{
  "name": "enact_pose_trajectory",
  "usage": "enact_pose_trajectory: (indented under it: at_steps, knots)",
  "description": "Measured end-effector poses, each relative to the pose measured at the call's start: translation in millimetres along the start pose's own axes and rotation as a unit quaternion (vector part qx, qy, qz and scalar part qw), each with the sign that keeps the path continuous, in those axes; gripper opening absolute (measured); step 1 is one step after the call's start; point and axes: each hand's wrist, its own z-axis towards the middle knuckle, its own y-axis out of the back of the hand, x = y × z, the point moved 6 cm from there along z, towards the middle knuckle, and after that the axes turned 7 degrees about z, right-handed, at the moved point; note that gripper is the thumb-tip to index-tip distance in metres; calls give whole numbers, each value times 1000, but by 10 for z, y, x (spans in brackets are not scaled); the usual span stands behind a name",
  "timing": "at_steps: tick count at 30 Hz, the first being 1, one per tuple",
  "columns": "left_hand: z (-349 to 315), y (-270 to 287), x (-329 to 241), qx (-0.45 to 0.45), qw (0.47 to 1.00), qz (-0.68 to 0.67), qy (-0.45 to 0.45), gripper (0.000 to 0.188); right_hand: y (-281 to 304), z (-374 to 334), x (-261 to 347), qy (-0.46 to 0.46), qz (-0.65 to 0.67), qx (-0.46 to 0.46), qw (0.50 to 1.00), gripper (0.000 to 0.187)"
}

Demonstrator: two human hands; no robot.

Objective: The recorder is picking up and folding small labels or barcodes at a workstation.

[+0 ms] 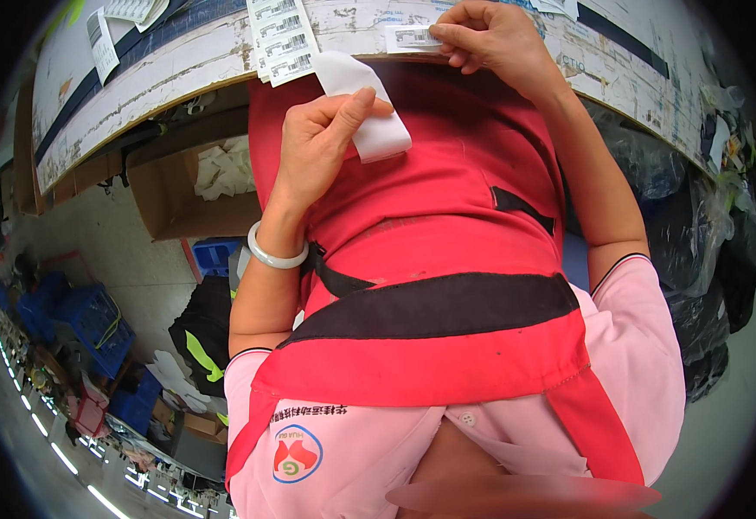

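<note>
1. Pictured closest to the lens: a pink shirt (633, 363) and a red apron (421, 363), worn right up against the near edge of the table (153, 95).
2. Grasped between thumb and fingers of the left hand (324, 137): a blank white strip (380, 134), looped and hanging just past the table's near edge, in front of the apron.
3. Pinched, by all appearances, in the right hand (501, 43): the right end of a small barcode label (413, 38), lying on the table close to its near edge.
4. Spread on the table, left of its middle: printed label sheets (283, 39).
5. Stowed below the table's left part: an open carton (163, 203) of crumpled pale material.
6. Underway, judging by the pose: label handling, probably parting or placing a single piece; whether already free of any backing, impossible to tell.
7. Called for next, on that reading: a light, steady pinch at the table, with the strip kept clear.
</note>
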Motion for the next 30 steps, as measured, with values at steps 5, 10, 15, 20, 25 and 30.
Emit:
enact_pose_trajectory:
  at_steps: [5,10,15,20,25,30]
  knots:
    - [4,-8,9,9,1000,2,4,33,-8,3,-12,0,0,-2,1000,12]
    - [4,-8,8,10,1000,6,4,33,-33,-9,50,4,-22,2,1000,12]
    - [24,-27,-12,11,1000,11,3,33,-60,-7,113,15,-59,8,998,12]
    - [22,-45,-26,13,1000,19,4,33,22,-22,66,12,-56,11,998,12]
    - [-45,-29,-100,-15,1000,6,21,19,356,-121,143,74,54,5,996,20]
    - [-71,-112,-271,13,999,-46,11,25,1634,95,-107,156,-33,-189,969,19]
